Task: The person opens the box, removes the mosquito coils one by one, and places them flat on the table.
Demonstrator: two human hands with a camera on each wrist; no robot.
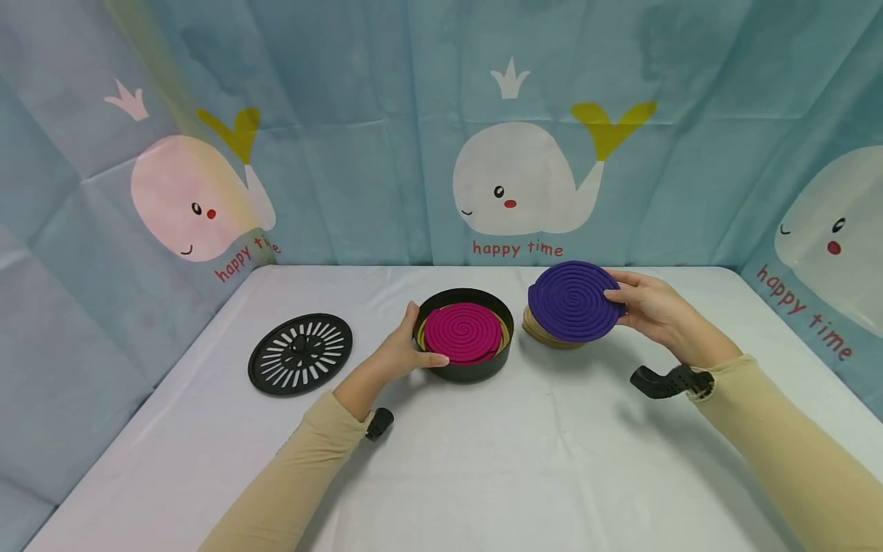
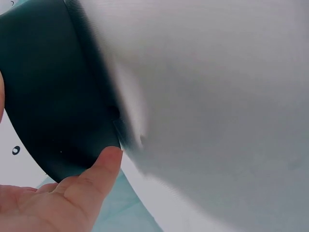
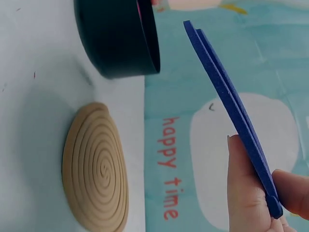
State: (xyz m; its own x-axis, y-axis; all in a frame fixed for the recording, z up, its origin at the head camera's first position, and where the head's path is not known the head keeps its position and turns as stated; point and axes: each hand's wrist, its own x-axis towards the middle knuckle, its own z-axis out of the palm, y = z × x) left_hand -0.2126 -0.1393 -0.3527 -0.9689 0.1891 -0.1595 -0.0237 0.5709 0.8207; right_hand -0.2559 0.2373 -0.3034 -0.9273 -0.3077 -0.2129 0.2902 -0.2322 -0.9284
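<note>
Head view: your hands are well apart, both busy. Your left hand [image 1: 395, 351] has the left side of the black pot [image 1: 469, 373], fingers and thumb spread around the wall. Pot sits upright on the white worktop [image 1: 441, 475], near the middle. Inside it you've got a pink coiled mat [image 1: 462, 332] lying on top, with the edge of a yellowish mat [image 1: 507, 336] showing around it. Your right hand [image 1: 651, 307] pinches the purple mat [image 1: 575, 300] by its right edge, spiral face toward you, to the right of the pot and clear of the worktop. A beige mat [image 1: 538, 328] is partly hidden behind the purple one. The slotted black lid [image 1: 300, 360] lies flat to the left, well apart from the pot. Blue curtain [image 1: 359, 192] with whales runs behind everything.

Left wrist view: you see the pot's smooth outer wall, upper left. One of your fingertips presses at its edge; a sliver of another finger shows at the far left.

Right wrist view: purple mat is nearly edge-on, tilted, gripped between your thumb and fingers at one end. Beige mat lies on the worktop, whole spiral visible, near the pot but not touching.
</note>
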